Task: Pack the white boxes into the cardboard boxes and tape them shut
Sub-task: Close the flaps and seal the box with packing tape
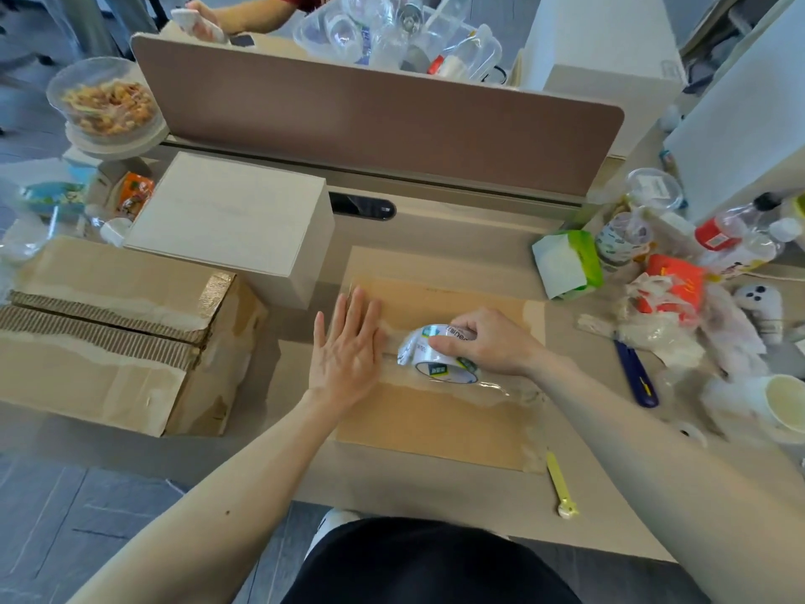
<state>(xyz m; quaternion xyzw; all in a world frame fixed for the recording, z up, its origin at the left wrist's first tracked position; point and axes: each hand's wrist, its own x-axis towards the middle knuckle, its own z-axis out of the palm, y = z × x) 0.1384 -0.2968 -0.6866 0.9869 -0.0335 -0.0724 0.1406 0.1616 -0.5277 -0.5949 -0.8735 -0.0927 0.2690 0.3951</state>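
A closed cardboard box (440, 422) lies flat in front of me on the desk. My left hand (348, 348) presses flat, fingers spread, on its top at the left end of the seam. My right hand (483, 342) grips a roll of clear tape (440, 357) resting on the seam, with shiny tape stretched along it toward the right edge. A second cardboard box (109, 342), its top torn and taped, stands at the left. A white box (231, 220) stands behind it, near the brown desk divider.
A blue utility knife (636, 372) lies right of the box, and a yellow cutter (562, 488) near the desk's front edge. Bottles, wrappers, a tissue pack (566, 263) and a paper cup (786, 403) crowd the right side. Another person's arm (244, 15) is beyond the divider (383, 119).
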